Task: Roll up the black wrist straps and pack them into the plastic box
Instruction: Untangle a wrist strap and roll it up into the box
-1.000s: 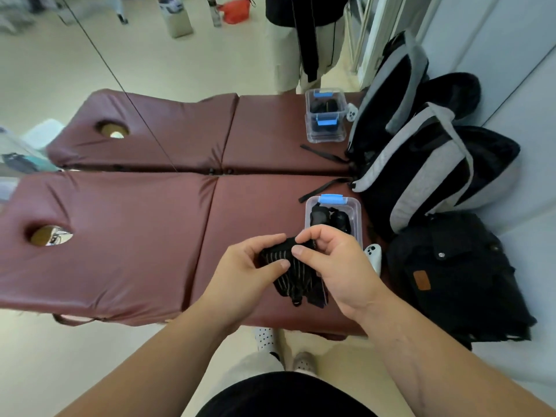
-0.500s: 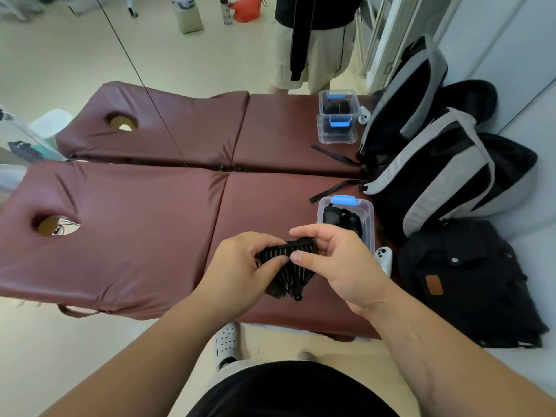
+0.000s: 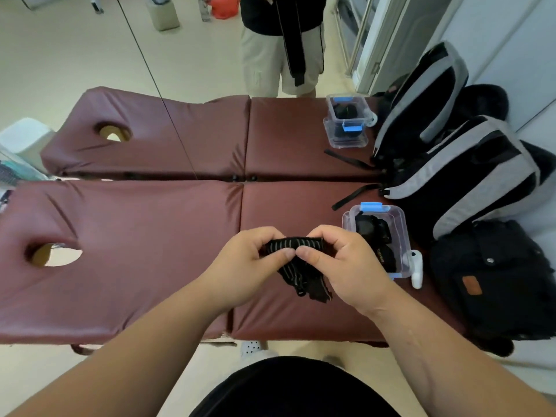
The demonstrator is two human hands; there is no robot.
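A black wrist strap (image 3: 296, 260) with thin pale stripes is held between both hands above the maroon padded bench (image 3: 150, 251). My left hand (image 3: 243, 263) grips its left part, and my right hand (image 3: 346, 263) pinches its right part, thumbs nearly meeting. The top of the strap is bunched into a roll, and a loose tail hangs below. Right of my right hand stands the clear plastic box (image 3: 404, 233) with blue clips, holding other black straps (image 3: 374, 236).
A mirror at the bench's far edge reflects the bench, box and a standing person. Grey-black backpacks (image 3: 481, 182) and a black bag (image 3: 493, 281) crowd the right end. A small white device (image 3: 416, 270) lies beside the box. Floor lies below the near edge.
The hanging tail has become shorter as more of the strap is gathered into the roll between my fingers. My thumbs have come closer together. The view has tilted slightly.
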